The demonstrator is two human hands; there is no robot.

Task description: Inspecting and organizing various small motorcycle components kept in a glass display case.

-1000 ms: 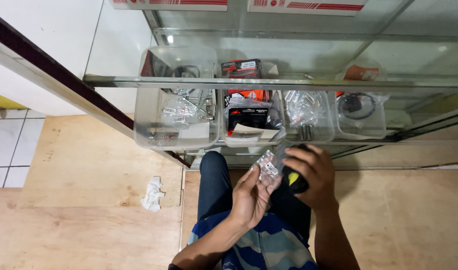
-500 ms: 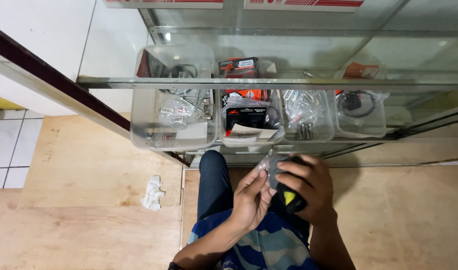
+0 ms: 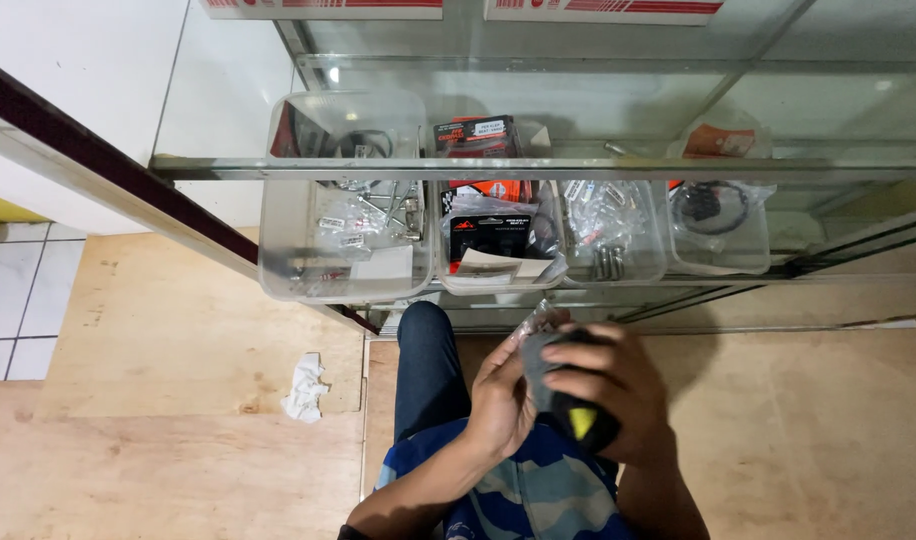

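Stood before a glass shelf point(image 3: 458, 168) carrying four clear tubs point(image 3: 343, 245) of small bagged parts. Held a small clear bag point(image 3: 538, 325) low in front of the body, below the shelf edge and above a dark trouser leg point(image 3: 428, 370). Left hand point(image 3: 500, 400) cupped under and beside the bag, fingers point(image 3: 493, 365) partly curled and pinching its lower edge. Right hand point(image 3: 618, 385) closed around a black tool with a yellow patch point(image 3: 578, 418), its fingers wrapped over the top and pressed against the bag. Could not tell what sat inside the bag; too crumpled and half hidden.

Best handled, by the look of it, with the bag kept taut between both hands and the tool steadied against the palm, since thin plastic slips and folds easily. Worth staying clear of the shelf edge just above. Left alone on the wooden floor point(image 3: 178, 330): a crumpled white scrap point(image 3: 305, 385), well apart from both hands.
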